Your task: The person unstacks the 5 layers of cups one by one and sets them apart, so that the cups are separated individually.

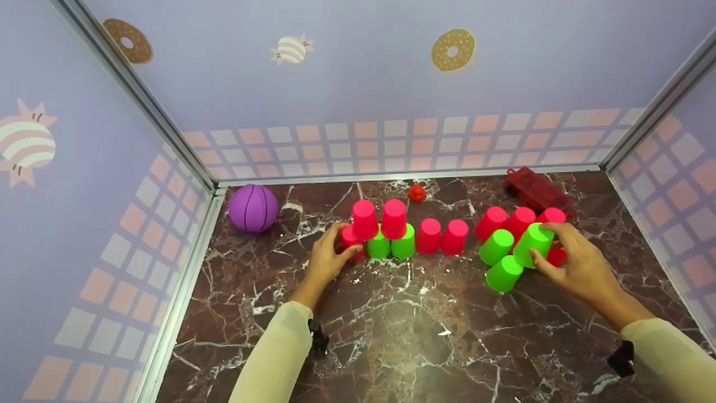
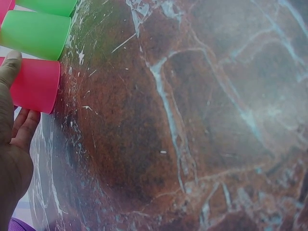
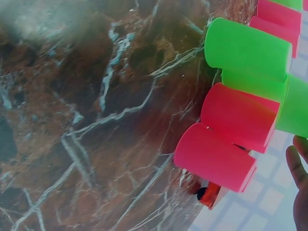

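Where pastel walls [image 1: 363, 84] rise, marble tabletop [image 1: 403, 324] gleams.

Purple ball [image 1: 253, 207] at the far left corner of the brown marble tabletop [image 1: 391, 336], close to the wall. Small red ball [image 1: 417, 192] by the back wall; red toy car [image 1: 537, 187] toward the far right corner. Doughnut pictures [image 1: 452, 50] on the lilac wall.

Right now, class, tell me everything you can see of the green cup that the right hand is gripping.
The green cup is plain bright green, smooth and plastic-looking, tapered, with no handle or print. It is upside down and tilted, closed base uppermost. The right hand has its grip around the cup, fingers over the top, thumb on the near side. It sits at the right of the marble-patterned tabletop, among two other green cups and several pink ones; whether they touch is unclear.
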